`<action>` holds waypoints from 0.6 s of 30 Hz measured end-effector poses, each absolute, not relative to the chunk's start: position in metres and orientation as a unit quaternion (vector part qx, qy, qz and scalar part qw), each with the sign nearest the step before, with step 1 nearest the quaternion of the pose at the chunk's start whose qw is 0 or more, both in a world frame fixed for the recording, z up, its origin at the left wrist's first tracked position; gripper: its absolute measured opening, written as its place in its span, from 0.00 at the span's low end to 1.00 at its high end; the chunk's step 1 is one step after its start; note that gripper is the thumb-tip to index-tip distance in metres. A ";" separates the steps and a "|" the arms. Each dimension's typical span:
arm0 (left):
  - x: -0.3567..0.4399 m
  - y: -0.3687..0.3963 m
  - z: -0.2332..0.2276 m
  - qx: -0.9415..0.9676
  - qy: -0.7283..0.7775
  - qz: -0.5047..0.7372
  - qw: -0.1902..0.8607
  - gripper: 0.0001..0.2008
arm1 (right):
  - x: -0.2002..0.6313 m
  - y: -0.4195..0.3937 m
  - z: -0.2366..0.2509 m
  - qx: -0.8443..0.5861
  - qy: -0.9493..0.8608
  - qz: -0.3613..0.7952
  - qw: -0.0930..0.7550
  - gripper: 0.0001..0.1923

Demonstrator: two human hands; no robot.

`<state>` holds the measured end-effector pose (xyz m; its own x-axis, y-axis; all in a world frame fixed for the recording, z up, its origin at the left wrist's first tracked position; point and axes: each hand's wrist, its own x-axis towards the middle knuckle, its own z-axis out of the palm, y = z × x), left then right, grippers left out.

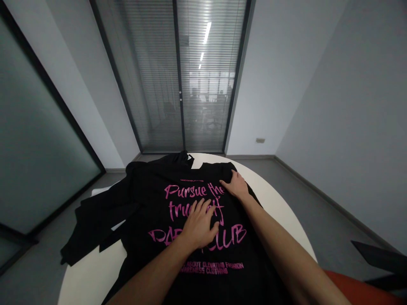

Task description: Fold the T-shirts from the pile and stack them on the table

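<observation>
- Since its pink print [184, 190] faces up and its neck edge lies far, the shirt [237, 216] seems laid out to be worked from the near side; it covers the middle of the table [275, 199].
- The left hand [199, 224] rests palm down on the print, its fingers loosely spread and grasping nothing, probably to press the fabric flat or steady it.
- The right hand [235, 185] is at the shirt's far right shoulder, thumb apart from bent fingers; I cannot tell whether they pinch fabric. That placing would suit straightening or controlling the corner.
- Left of the shirt, black cloth [98, 205] stretches to the table's left edge, its end hanging slightly over; where it meets the shirt, dark on dark hides whether it is a sleeve or another garment.
- More black fabric, with a thin loop, lies bunched at the far left, perhaps pushed aside for room.
- No container shows around the clothes.
- Beyond are glass panels [210, 110] with blinds; near right, a red seat [359, 288].
</observation>
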<state>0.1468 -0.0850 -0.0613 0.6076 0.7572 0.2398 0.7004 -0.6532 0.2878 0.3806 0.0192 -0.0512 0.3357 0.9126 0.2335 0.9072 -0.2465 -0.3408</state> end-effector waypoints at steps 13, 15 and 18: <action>0.147 -0.086 -0.060 0.888 0.414 0.186 0.080 0.26 | 0.368 0.010 -0.046 -0.526 -0.814 -0.015 0.246 0.16; 0.148 -0.087 -0.059 0.884 0.419 0.189 0.079 0.26 | 0.367 0.007 -0.043 -0.553 -0.788 -0.040 0.266 0.14; 0.148 -0.088 -0.057 0.882 0.423 0.191 0.080 0.26 | 0.373 0.008 -0.040 -0.679 -0.671 -0.075 0.289 0.18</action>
